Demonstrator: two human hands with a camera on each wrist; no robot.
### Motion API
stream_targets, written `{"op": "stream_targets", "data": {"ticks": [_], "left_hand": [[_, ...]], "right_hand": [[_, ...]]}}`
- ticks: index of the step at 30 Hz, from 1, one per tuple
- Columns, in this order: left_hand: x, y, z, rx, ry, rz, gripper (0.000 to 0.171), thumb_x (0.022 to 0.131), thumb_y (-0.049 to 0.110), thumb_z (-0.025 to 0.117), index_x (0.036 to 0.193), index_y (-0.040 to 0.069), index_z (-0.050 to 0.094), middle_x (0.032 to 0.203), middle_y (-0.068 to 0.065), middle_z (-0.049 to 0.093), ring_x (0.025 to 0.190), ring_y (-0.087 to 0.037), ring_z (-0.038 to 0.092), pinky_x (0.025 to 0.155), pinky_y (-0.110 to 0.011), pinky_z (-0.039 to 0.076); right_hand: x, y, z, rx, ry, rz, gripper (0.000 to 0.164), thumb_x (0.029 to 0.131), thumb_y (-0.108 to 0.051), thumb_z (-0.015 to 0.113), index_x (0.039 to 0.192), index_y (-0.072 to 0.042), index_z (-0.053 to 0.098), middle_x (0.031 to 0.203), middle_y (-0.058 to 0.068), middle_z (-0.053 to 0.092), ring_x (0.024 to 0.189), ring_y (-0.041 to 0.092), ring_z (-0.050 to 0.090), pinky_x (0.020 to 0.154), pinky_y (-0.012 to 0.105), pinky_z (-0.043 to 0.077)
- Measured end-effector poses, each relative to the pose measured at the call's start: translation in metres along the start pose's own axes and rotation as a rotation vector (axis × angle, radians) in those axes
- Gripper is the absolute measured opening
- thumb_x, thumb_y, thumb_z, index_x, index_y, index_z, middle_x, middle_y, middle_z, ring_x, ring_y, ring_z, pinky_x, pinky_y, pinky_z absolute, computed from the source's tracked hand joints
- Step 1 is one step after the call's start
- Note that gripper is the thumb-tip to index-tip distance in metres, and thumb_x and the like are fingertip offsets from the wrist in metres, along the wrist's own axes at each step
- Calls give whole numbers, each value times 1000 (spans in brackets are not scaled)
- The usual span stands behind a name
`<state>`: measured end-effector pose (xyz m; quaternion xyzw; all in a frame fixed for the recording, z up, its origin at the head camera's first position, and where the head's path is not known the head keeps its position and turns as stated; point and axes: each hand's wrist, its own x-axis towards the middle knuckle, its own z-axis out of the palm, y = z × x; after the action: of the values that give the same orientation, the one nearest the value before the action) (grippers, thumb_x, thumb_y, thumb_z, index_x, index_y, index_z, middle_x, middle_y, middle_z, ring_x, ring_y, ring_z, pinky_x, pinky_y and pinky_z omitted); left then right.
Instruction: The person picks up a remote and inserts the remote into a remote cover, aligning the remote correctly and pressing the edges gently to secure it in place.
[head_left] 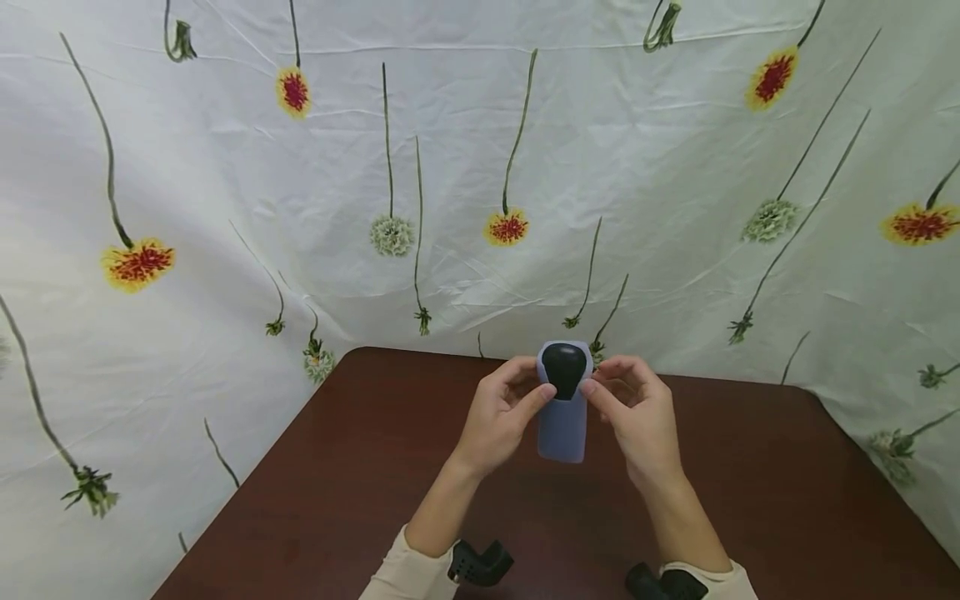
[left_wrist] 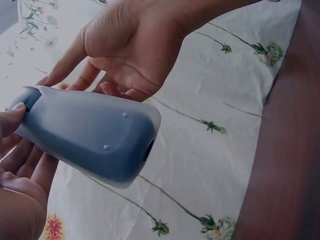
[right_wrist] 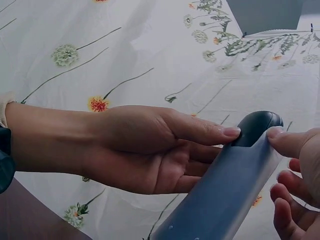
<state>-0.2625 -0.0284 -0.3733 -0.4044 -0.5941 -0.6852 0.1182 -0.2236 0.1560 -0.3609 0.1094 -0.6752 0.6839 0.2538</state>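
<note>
A dark, smooth, rounded device sits in a long translucent bluish sleeve, its dark top showing at the sleeve's mouth. Both hands hold it upright above the table. On its left side my left hand pinches the sleeve, thumb against the dark part. From the other side my right hand pinches it too, thumb near the mouth's edge. The left wrist view shows the sleeve's small raised dots and a dark hole at its end. What the device is cannot be told.
A dark reddish-brown table lies beneath the hands. White cloth printed with flowers hangs behind and beside it. Black wrist-worn units sit at both cuffs.
</note>
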Motion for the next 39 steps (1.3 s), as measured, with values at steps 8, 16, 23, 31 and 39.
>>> {"op": "stream_targets", "data": {"ticks": [8, 16, 23, 31, 39], "left_hand": [[0, -3, -1, 31, 25, 44, 23, 98, 3, 70, 120, -4, 68, 116, -10, 59, 107, -26, 61, 85, -28, 54], [-1, -1, -3, 78, 24, 26, 18, 96, -1, 72, 114, -3, 69, 106, -10, 59, 97, -21, 59, 79, -30, 58], [-1, 4, -10, 162, 58, 73, 54, 86, -8, 80, 134, 3, 57, 103, -13, 59, 91, -23, 66, 78, -35, 60], [1, 17, -23, 239, 30, 179, 28, 95, -3, 71, 123, -2, 73, 102, -8, 64, 87, -23, 63, 73, -37, 61], [0, 25, -28, 210, -30, 97, 13, 97, -1, 69, 105, 0, 80, 92, -5, 67, 70, -17, 56, 62, -27, 53]], "right_hand": [[1, 1, -5, -21, -136, -35, 23, 93, 2, 74, 115, 11, 71, 102, 7, 73, 92, 17, 67, 77, 30, 58], [1, 6, -8, -141, -225, -105, 26, 90, 0, 79, 116, 5, 75, 109, 11, 75, 105, 20, 67, 87, 28, 53], [0, 12, -7, -123, -300, -195, 22, 97, 4, 69, 119, 5, 70, 108, 12, 71, 100, 19, 68, 83, 27, 56], [-1, 15, -3, -126, -317, -333, 29, 94, 14, 66, 121, 3, 67, 114, 10, 70, 107, 17, 67, 93, 24, 52], [-2, 14, 4, -125, -343, -460, 38, 90, 19, 65, 123, -1, 67, 117, 10, 69, 109, 19, 65, 96, 27, 50]]}}
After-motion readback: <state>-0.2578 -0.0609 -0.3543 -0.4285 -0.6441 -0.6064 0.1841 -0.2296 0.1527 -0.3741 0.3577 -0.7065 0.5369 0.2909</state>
